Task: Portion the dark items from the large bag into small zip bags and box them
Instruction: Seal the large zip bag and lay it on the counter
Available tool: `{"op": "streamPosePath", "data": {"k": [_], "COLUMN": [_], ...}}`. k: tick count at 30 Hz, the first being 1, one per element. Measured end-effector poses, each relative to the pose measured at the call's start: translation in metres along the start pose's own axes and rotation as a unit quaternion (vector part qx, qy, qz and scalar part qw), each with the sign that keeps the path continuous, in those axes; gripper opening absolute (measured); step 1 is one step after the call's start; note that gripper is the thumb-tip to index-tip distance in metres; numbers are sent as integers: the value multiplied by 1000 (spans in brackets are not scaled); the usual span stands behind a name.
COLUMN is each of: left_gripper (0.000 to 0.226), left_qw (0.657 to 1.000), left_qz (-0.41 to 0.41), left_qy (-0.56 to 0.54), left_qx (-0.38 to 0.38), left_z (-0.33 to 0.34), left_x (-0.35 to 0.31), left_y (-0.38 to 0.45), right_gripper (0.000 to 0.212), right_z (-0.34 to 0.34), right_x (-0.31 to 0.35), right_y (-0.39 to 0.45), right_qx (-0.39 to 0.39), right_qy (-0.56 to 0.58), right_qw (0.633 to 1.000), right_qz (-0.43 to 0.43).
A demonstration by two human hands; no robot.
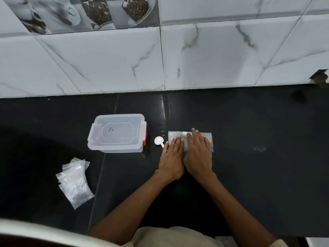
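Observation:
A large clear bag (207, 138) with a blue strip along its near edge lies flat on the black counter (249, 157), right of centre. Both hands rest on it with straight fingers: my left hand (172, 155) on its left part, my right hand (197, 152) over its middle. Its contents are hidden under the hands. A white scoop (159, 141) lies just left of the bag, its handle by my left fingers. A clear plastic box (116, 133) with red clips and its lid on stands further left. A pile of small zip bags (74, 182) lies at the near left.
A marble-look tiled wall (178, 50) rises behind the counter. A white rounded rim (44, 232) crosses the bottom left corner. A chipped hole in the tile (319, 78) sits at the far right.

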State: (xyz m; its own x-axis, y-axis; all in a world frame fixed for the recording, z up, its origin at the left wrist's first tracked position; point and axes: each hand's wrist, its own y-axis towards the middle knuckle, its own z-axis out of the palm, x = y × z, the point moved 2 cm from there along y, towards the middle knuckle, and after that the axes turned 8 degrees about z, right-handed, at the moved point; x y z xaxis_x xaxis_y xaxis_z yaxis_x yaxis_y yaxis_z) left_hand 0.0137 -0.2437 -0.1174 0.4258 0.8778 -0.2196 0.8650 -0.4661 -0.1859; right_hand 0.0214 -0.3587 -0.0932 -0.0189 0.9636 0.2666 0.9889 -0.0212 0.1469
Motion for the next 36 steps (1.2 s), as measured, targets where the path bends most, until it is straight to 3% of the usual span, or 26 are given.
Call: {"op": "streamPosePath", "data": {"k": [6,13,21,25,30,36], "left_gripper": [70,74,70,62,50,32], "left_qw": [999,1000,999,988,941,894], "left_qz": [-9,-10,-20,-25,-13,-30], "left_qy": [38,12,-24,-100,-251,-243], "left_qx": [4,-27,-38,-118,-227,-374], "left_z": [8,3,0,-14,-39,-80], "left_x": [-2,-3,-1,2,8,35], "left_y": [-1,-4,-1,-6,-26,-68], "right_gripper": [72,80,88,78,52,30], "right_z": [26,24,19,6,-18,-48], "right_x": [-20,-49,-47,-30,13,78], "right_y": [-19,-17,-13,-11,-16,-18], "right_qx": [122,98,127,81,17,-9], "right_qy": [13,-18,-24,-17,97,248], "right_qw": [992,993,989,995,995,969], "right_qz": [7,61,72,58,21,6]}}
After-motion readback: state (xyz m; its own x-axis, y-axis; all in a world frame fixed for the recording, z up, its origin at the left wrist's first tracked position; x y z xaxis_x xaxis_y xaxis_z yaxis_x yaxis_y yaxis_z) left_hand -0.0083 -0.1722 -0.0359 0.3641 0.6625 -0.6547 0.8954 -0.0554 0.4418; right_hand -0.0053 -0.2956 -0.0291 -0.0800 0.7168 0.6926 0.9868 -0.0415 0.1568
